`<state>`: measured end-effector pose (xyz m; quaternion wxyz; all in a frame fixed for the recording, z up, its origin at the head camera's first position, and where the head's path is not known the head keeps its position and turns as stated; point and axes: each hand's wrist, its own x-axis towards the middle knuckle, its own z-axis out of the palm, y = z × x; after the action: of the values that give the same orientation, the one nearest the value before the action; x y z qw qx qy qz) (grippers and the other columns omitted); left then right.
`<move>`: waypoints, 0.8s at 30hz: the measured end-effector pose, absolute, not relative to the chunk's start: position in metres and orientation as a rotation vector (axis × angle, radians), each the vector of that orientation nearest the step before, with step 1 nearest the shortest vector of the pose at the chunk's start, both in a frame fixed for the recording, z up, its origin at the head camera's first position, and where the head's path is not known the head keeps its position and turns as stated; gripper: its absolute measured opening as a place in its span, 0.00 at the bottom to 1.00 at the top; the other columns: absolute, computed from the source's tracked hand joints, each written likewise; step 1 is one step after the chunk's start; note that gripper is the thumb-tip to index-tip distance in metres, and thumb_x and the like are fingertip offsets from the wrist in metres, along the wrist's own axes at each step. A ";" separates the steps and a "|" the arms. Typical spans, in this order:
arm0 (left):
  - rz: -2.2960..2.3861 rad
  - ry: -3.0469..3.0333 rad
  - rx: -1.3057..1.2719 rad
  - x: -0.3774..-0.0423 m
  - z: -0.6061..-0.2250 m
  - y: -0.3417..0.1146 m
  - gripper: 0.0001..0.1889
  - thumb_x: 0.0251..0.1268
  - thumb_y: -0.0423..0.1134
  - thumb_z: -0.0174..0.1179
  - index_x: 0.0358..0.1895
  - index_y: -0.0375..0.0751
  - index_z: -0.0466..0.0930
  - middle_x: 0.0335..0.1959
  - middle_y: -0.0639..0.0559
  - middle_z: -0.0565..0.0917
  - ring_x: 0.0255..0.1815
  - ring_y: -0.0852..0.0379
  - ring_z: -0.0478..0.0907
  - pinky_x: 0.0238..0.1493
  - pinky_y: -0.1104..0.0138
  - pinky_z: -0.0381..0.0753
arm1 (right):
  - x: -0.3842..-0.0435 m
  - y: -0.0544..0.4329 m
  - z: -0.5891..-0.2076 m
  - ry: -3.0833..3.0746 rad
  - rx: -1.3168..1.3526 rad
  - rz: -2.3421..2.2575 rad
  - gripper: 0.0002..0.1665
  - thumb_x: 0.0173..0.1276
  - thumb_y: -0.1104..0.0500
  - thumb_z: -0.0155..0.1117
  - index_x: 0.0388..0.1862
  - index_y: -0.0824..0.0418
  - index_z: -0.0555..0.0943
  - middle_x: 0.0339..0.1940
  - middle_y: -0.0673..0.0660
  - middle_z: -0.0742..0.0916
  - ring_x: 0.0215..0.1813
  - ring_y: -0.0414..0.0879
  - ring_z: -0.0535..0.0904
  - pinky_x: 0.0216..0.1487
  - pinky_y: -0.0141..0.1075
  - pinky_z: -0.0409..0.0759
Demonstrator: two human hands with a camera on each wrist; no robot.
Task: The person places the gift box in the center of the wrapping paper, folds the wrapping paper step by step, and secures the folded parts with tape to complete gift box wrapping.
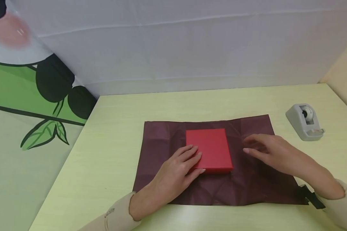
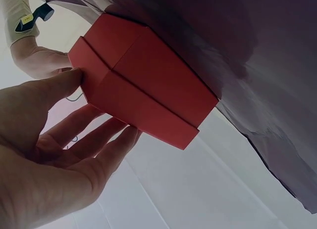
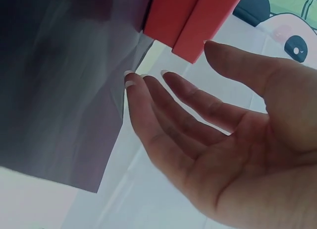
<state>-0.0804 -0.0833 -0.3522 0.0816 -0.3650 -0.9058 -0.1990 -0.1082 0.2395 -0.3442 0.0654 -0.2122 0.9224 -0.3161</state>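
A red lidded box (image 1: 210, 148) lies on a dark purple sheet (image 1: 159, 150) spread over the table. My left hand (image 1: 174, 171) holds the box at its near left corner, fingers over the lid and thumb at the near side. In the left wrist view, the thumb (image 2: 64, 85) touches the box (image 2: 148, 85) by its corner. To the right of the box, my right hand (image 1: 273, 152) hovers over the sheet with loosely bent fingers and nothing between them. The right wrist view shows its palm (image 3: 237, 145) apart from the box (image 3: 185, 21).
A grey tape dispenser (image 1: 305, 123) with a roll of clear tape stands on the table (image 1: 118, 128) at the right, beyond the sheet. White cloth (image 1: 185, 51) hangs behind the table's back edge. A printed cartoon panel (image 1: 46, 106) is at the left.
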 end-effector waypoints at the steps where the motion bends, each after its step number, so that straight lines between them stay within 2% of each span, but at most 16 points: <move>1: -0.592 -2.706 -1.091 -0.080 -0.352 -0.083 0.24 0.65 0.45 0.73 0.60 0.37 0.85 0.63 0.41 0.82 0.68 0.45 0.75 0.62 0.61 0.80 | -0.109 0.241 -0.345 2.789 -0.635 -0.944 0.19 0.69 0.60 0.72 0.55 0.67 0.82 0.48 0.57 0.90 0.46 0.50 0.88 0.47 0.48 0.87; 9: -0.569 -2.696 -1.103 -0.081 -0.354 -0.083 0.23 0.65 0.46 0.72 0.60 0.37 0.85 0.62 0.42 0.83 0.67 0.46 0.76 0.62 0.61 0.80 | -0.112 0.251 -0.346 2.828 -0.573 -0.854 0.18 0.70 0.59 0.71 0.54 0.67 0.82 0.47 0.57 0.90 0.46 0.52 0.88 0.46 0.49 0.86; 18: -0.571 -2.679 -1.112 -0.082 -0.355 -0.082 0.23 0.65 0.45 0.72 0.60 0.37 0.85 0.61 0.42 0.84 0.67 0.46 0.76 0.63 0.62 0.80 | -0.116 0.266 -0.346 2.813 -0.521 -0.842 0.21 0.72 0.59 0.70 0.57 0.70 0.79 0.49 0.63 0.89 0.47 0.57 0.88 0.46 0.51 0.86; 24: -0.567 -2.687 -1.106 -0.082 -0.356 -0.082 0.24 0.65 0.45 0.72 0.60 0.37 0.85 0.62 0.41 0.83 0.67 0.46 0.75 0.62 0.62 0.81 | -0.119 0.276 -0.346 2.849 -0.509 -0.747 0.21 0.71 0.59 0.71 0.56 0.70 0.79 0.47 0.59 0.89 0.44 0.53 0.87 0.41 0.45 0.84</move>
<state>-0.0822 -0.0823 -0.3557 0.0906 -0.3720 -0.9039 -0.1908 -0.1193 0.2764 -0.3455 0.0762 -0.1698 0.9504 -0.2492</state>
